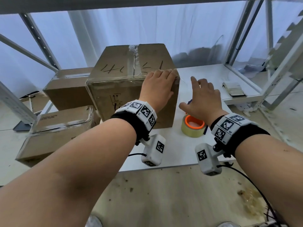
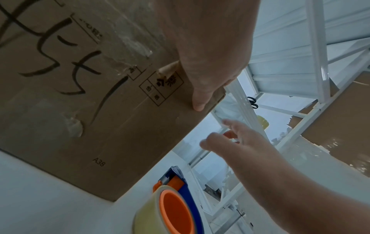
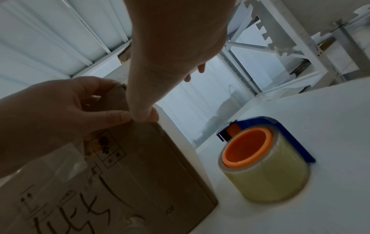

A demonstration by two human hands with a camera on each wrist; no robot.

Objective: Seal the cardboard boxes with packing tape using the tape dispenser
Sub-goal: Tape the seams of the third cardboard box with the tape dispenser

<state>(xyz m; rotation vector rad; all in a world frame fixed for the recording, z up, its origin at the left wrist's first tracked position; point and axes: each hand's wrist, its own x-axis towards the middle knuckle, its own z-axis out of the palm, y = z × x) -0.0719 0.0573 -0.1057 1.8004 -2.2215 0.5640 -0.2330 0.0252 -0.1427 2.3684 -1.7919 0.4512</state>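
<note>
You are bracing the tall cardboard box (image 1: 131, 82) at centre frame, your left hand (image 1: 157, 89) lying over its near right top corner with fingers curled across the edge and thumb on the side wall. Your right hand (image 1: 203, 97), just right of the box, is hovering with fingers spread and holding nothing. The tape dispenser (image 1: 193, 126) is sitting on the white table (image 1: 172, 153) below that hand, beside the box's lower right corner. Tape is already running along the top seam. I judge the grab comes next: keep the left hand pressing so the box cannot slide, and take the dispenser by its blue frame, not the roll
</note>
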